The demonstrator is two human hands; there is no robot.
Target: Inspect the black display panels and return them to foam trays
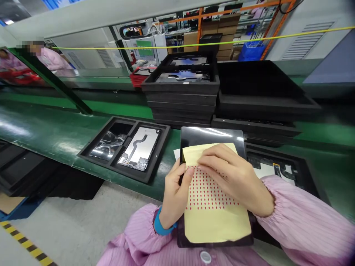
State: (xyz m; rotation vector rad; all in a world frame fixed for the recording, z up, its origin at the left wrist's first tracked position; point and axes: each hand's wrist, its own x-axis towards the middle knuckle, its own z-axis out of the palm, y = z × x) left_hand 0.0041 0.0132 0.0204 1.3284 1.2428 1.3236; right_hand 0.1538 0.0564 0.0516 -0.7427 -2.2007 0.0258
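A yellow sheet of small red dot stickers (216, 225) lies over a dark, glossy tablet-like panel (212, 133), its upper edge folded over. My left hand (176, 190), with a blue band at the wrist, grips the sheet and panel at the left edge, thumb on top. From the right, my right hand (235, 173) reaches across the sheet. Its fingers are closed, the tips at the fold beside my left thumb. Whether a single dot is between those fingertips is hidden.
On the green bench (36, 118), a black foam tray (151, 171) holds a screen part with a flex cable. Black trays (180, 105) are stacked behind, with a large black tray (263, 99) beside them. Another tray (307, 173) lies under my right arm. Co-workers sit far left.
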